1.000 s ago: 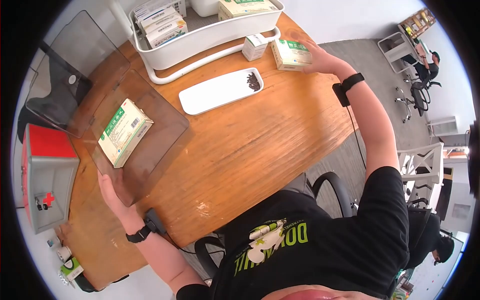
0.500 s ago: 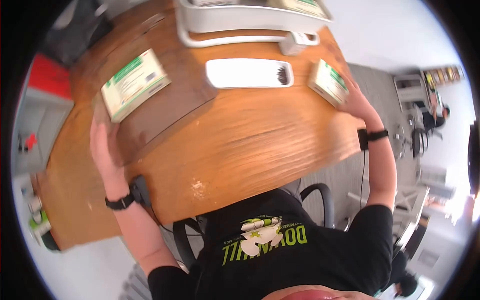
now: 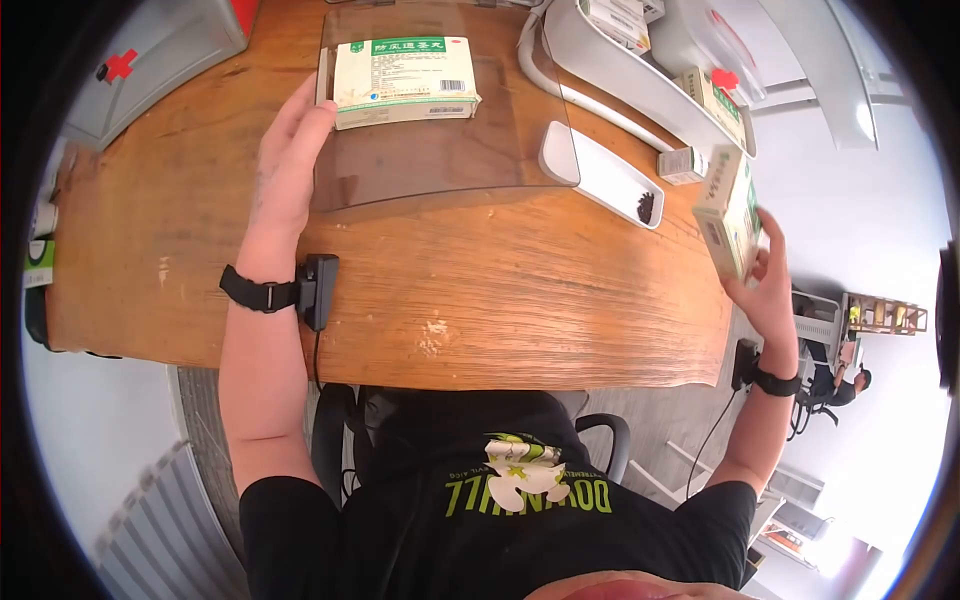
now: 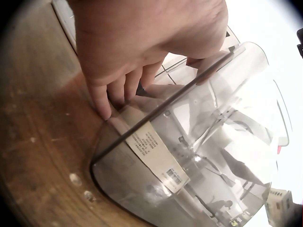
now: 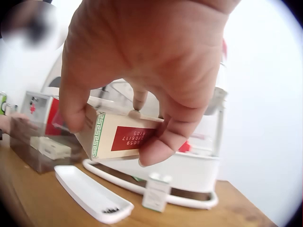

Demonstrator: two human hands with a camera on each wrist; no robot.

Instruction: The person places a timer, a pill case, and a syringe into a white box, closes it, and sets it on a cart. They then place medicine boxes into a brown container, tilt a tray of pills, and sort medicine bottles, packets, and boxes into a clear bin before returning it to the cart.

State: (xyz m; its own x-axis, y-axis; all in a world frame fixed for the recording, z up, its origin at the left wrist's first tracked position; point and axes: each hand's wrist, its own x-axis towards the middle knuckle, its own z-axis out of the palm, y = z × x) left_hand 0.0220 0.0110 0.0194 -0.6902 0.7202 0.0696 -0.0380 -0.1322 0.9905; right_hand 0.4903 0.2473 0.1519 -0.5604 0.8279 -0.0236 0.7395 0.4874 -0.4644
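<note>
In the head view, my left hand (image 3: 287,165) is at the left side of a translucent brown plastic box (image 3: 450,175), its thumb over the edge. Inside lies a cream-and-green medicine box (image 3: 400,85). The left wrist view shows my fingers (image 4: 99,97) pointing down behind the clear rim, close to that carton. My right hand (image 3: 765,290) holds up a second medicine box (image 3: 728,212), thumb and fingertips at its sides. Its end with a red printed panel shows in the right wrist view, above a long white tray (image 5: 90,191) holding small dark pellets (image 5: 111,210).
A small white carton (image 3: 682,165) stands beside the white tray, near a white rack (image 3: 640,85) filled with boxes. A grey first-aid case (image 3: 165,60) with a red cross sits at the back left. In the background, a person (image 3: 850,385) sits on a chair.
My right hand has lifted the second medicine box off the tabletop and tilted it. The head view has swung round, shifting the whole table. My left hand stays at the translucent box.
</note>
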